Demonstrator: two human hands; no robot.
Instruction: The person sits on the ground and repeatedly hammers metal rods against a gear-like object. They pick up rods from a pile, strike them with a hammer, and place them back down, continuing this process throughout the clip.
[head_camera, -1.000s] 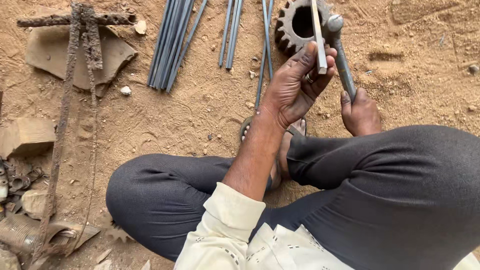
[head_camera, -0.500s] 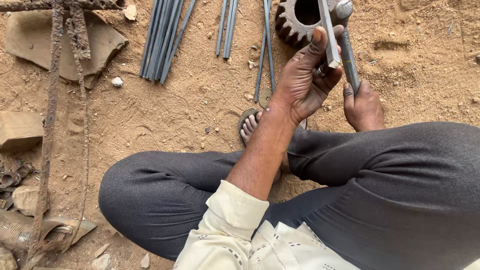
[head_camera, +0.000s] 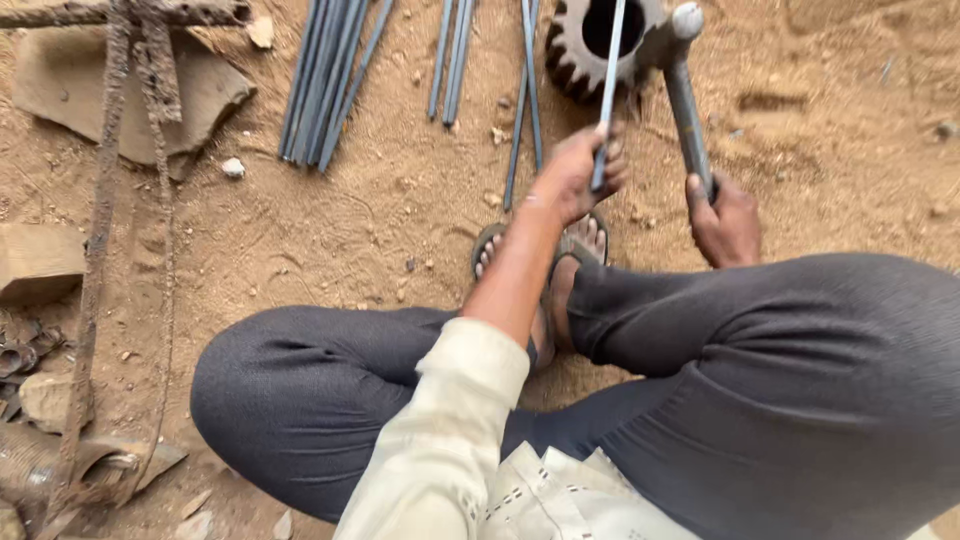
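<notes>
Now I'm seeing the left hand (head_camera: 578, 172) closing tight around a thin grey steel rod (head_camera: 610, 75), running far into the toothed gear (head_camera: 600, 40), while the right hand (head_camera: 725, 215) is gripping the thicker lever handle (head_camera: 688, 110).

Shirt: cream, long-sleeved, loose cloth; the left sleeve (head_camera: 440, 440) ends just past the elbow
Shirt front: pale fabric with small dark stitched dashes near the hem (head_camera: 545, 490)
Trousers (head_camera: 760, 400): dark grey, fine-textured, covering both legs
Feet: bare toes in an open sandal (head_camera: 585, 240) with a dark sole
Hands: left hand (head_camera: 578, 172) and right hand (head_camera: 725, 215) bare, no gloves
</notes>
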